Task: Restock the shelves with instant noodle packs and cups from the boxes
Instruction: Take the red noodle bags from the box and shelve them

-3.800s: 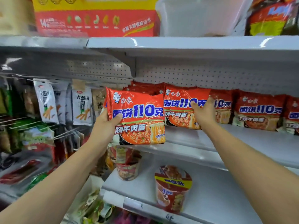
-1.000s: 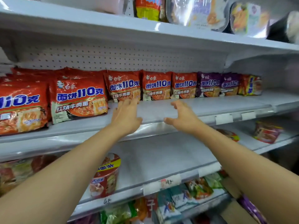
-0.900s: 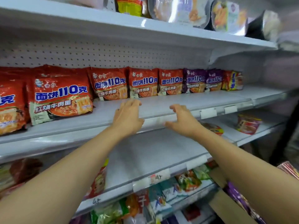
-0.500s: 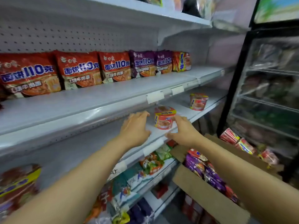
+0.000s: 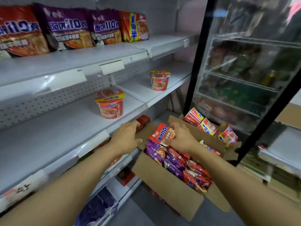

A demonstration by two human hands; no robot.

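Your right hand point(image 5: 182, 138) pinches the red noodle pack point(image 5: 163, 133) over the box point(image 5: 164, 181); left hand point(image 5: 126, 138) hovers slack. It's probably light, crinkly, brittle inside: hold its edges

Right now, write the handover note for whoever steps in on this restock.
Right hand: grips a red noodle pack at the top of the cardboard box.
Left hand: open, empty, beside the box.
Box: still holds many red and purple packs; cups lie at its far end.
Done: a row of packs lines the upper shelf; two cups stand below.
Left: shelve the rest.
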